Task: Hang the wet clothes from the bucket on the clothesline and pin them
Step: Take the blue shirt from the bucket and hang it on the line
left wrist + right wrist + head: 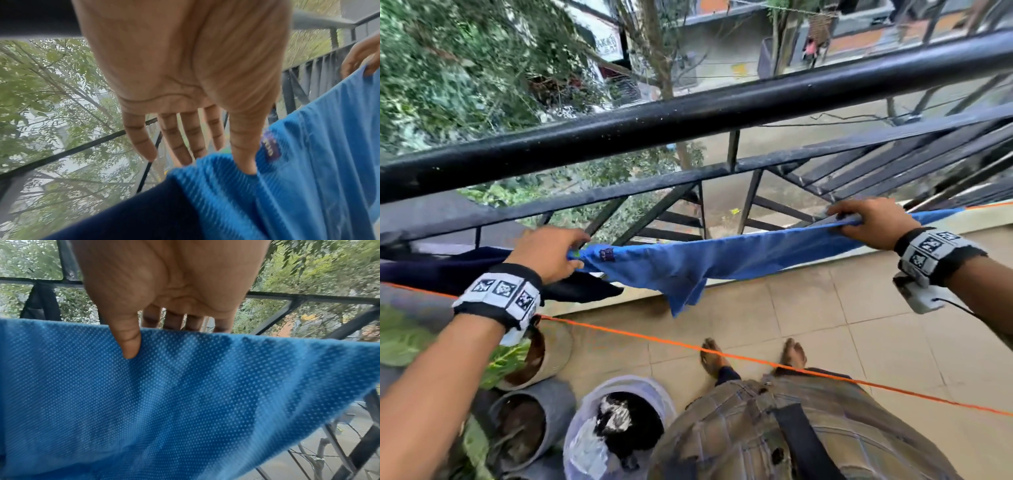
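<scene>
A blue shirt (722, 257) hangs stretched along the far orange clothesline (993, 205) by the railing. My left hand (575, 255) pinches its collar end, thumb (244, 159) on the near side of the shirt (308, 178) and fingers behind. A small green bit shows at those fingers; I cannot tell what it is. My right hand (849, 221) grips the shirt's top edge further right, thumb (129, 350) in front of the cloth (185, 394). A navy garment (465, 270) hangs just left of the shirt. The bucket (654, 387) on the floor holds dark and white clothes (626, 421).
A second orange line (756, 359) runs across at waist height, nearer to me. The black balcony railing (688, 109) stands just beyond the clothes. Plant pots (530, 421) sit left of the bucket. My bare feet are on the tiled floor (859, 308).
</scene>
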